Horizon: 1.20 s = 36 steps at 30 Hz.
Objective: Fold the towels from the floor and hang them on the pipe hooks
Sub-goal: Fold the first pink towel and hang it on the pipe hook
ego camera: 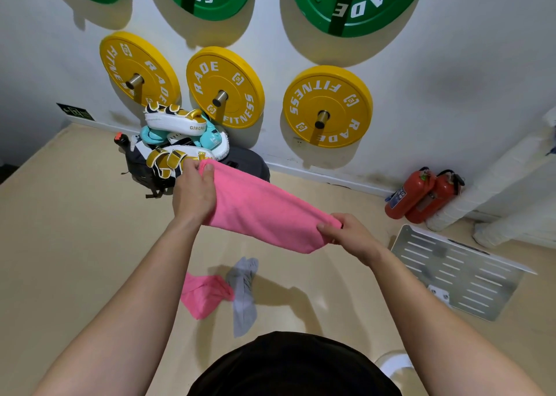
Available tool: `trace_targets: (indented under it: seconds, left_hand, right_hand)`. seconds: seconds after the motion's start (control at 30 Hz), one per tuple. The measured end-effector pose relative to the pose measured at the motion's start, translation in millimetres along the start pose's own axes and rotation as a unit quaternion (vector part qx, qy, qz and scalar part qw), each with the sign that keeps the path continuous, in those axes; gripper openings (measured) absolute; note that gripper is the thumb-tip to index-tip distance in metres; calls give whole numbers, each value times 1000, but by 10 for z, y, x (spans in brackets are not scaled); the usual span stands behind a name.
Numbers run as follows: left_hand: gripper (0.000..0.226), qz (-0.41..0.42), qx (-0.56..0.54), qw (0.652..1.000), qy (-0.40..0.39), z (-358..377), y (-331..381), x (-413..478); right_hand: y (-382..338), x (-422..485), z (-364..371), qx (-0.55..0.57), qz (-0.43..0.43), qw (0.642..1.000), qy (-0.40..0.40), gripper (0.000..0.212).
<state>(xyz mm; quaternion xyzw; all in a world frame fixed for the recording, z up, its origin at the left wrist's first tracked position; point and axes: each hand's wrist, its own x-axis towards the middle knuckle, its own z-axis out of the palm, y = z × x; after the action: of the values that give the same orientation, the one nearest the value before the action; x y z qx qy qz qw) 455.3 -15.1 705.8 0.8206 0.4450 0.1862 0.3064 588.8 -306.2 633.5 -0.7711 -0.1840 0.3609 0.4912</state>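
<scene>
A pink towel (pixel 264 209) is stretched in the air between my hands, folded into a long band. My left hand (pixel 194 191) grips its far left end, thumb over the edge. My right hand (pixel 346 233) pinches the near right end. On the beige floor below lie a second pink towel (pixel 204 294), crumpled, and a grey towel (pixel 243 296) touching its right side. No pipe hooks are in view.
Yellow weight plates (pixel 328 106) and green weight plates (pixel 355 1) hang on pegs on the white wall. A pile of boxing gear (pixel 177 142) sits by the wall. Two red fire extinguishers (pixel 421 197) stand at right, near a white pipe (pixel 493 191) and a slotted metal panel (pixel 460 272).
</scene>
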Motion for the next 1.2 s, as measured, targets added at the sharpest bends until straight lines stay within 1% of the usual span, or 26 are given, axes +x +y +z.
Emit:
trace_targets:
  seconds: [0.17, 0.23, 0.3, 0.37, 0.47, 0.53, 0.63, 0.83, 0.97, 1.1, 1.2]
  left_hand:
    - [35, -46, -12, 999, -6, 167, -150, -49]
    - [37, -62, -18, 998, -10, 235, -190, -79]
    - [38, -73, -11, 997, -13, 304, -201, -135]
    - [37, -80, -5, 997, -14, 377, -185, -214]
    - [34, -79, -36, 996, -19, 481, -114, -345]
    - [29, -68, -80, 994, -29, 560, -39, -445]
    - [22, -48, -139, 988, -50, 703, 111, -626]
    - [26, -51, -219, 968, -111, 965, 382, -968]
    - [21, -49, -227, 964, -128, 1005, 429, -1072]
    - [19, -16, -215, 967, -133, 954, 384, -1082]
    - [20, -8, -200, 972, -127, 936, 350, -1079]
  right_hand:
    - [-63, 42, -16, 71, -13, 989, 132, 23]
    - [-62, 48, 8, 49, -5, 979, 199, 26]
    - [-81, 37, 44, -4, -4, 967, 256, 26]
    - [-87, 23, 87, -42, -8, 956, 291, 24]
    - [-107, -1, 143, -55, -33, 946, 317, 17]
    - [-104, -7, 199, -56, -42, 944, 322, 16]
    - [-128, -2, 328, -45, -50, 948, 312, 23]
    - [-261, -24, 637, 16, -35, 971, 235, 24]
    - [-282, -10, 732, 61, -18, 977, 202, 23]
    - [-283, -59, 702, 126, -8, 978, 167, 24]
    - [-325, -104, 687, 156, -6, 974, 167, 25]
